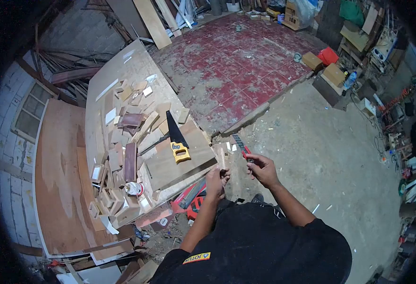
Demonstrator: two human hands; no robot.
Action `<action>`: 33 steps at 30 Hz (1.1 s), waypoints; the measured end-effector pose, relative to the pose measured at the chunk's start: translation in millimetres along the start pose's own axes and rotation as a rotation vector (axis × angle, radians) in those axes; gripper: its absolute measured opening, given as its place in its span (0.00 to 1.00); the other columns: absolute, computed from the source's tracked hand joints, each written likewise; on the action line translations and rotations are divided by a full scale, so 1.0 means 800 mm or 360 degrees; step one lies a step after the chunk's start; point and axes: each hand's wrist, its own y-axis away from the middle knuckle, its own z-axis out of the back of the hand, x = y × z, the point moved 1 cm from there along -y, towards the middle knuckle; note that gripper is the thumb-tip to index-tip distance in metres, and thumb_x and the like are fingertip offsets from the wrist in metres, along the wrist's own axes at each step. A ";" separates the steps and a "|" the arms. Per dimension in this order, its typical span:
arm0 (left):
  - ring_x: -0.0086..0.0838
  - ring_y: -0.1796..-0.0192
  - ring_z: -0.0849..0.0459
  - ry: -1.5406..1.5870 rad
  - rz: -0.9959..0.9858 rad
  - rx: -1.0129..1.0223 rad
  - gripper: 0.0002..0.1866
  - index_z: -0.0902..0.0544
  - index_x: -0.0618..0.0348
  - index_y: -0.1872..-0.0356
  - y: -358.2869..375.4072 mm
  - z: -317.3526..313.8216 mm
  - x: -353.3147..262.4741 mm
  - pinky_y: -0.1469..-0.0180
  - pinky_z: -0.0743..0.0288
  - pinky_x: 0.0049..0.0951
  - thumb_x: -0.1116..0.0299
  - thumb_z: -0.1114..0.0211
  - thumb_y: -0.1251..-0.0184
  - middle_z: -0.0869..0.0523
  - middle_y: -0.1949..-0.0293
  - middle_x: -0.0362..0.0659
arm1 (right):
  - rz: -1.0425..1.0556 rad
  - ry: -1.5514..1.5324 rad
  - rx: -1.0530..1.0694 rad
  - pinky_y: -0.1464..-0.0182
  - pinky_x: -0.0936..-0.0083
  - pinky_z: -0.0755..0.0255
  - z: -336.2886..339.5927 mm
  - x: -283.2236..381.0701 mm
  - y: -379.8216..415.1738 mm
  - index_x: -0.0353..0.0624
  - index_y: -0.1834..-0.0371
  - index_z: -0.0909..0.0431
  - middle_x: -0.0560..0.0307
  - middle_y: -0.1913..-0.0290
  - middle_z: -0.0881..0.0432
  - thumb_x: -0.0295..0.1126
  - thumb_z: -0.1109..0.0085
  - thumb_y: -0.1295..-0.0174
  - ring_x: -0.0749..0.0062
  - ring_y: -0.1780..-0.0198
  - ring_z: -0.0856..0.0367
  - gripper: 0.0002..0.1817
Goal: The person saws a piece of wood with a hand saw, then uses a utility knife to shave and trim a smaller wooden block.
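Note:
My left hand (215, 183) is closed around a small, narrow piece of wood (222, 157), held upright just off the workbench corner. To its right, my right hand (264, 172) grips a red-handled utility knife (240, 145), its long dark blade pointing up and away from me. Blade and wood are apart. Nearest on the bench is a wooden board (196, 158). On it lies a handsaw (175, 132) with a black blade and yellow handle.
Wood offcuts cover much of the workbench (144, 54), with a white bottle (133, 189) among them. Red tools (189, 198) sit below its near edge. A raised red-tiled floor (227, 71) lies beyond; cardboard boxes (333, 75) and clutter line the right wall.

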 end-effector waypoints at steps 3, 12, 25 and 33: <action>0.25 0.69 0.18 0.0009 0.0064 0.0029 0.18 0.20 0.69 0.51 -0.002 0.004 -0.002 0.66 0.22 0.21 0.63 0.54 0.20 0.15 0.66 0.46 | -0.0127 0.0146 -0.0094 0.78 0.86 0.30 -0.012 0.006 0.002 0.41 0.41 0.20 0.64 0.68 0.19 0.25 0.38 0.34 0.84 0.75 0.23 0.17; 0.25 0.70 0.18 -0.0214 0.0151 0.0155 0.20 0.21 0.70 0.50 -0.027 0.033 -0.036 0.67 0.21 0.22 0.62 0.55 0.19 0.15 0.65 0.48 | -0.0017 0.0322 -0.0297 0.73 0.85 0.30 -0.060 -0.012 -0.014 0.44 0.41 0.19 0.66 0.65 0.20 0.27 0.36 0.34 0.87 0.73 0.27 0.18; 0.25 0.69 0.16 -0.0508 0.0196 0.0397 0.18 0.22 0.68 0.50 -0.081 0.097 -0.082 0.65 0.19 0.22 0.60 0.52 0.19 0.15 0.64 0.47 | -0.0008 0.0137 -0.0386 0.76 0.85 0.28 -0.131 -0.059 -0.054 0.40 0.48 0.25 0.59 0.59 0.17 0.24 0.37 0.34 0.86 0.72 0.24 0.13; 0.27 0.66 0.18 -0.0125 0.0326 0.0462 0.19 0.25 0.67 0.43 -0.133 0.134 -0.108 0.64 0.20 0.26 0.63 0.56 0.21 0.18 0.62 0.46 | -0.0111 0.0053 -0.0384 0.84 0.85 0.33 -0.166 -0.082 -0.072 0.42 0.49 0.28 0.55 0.61 0.15 0.24 0.37 0.34 0.84 0.82 0.26 0.13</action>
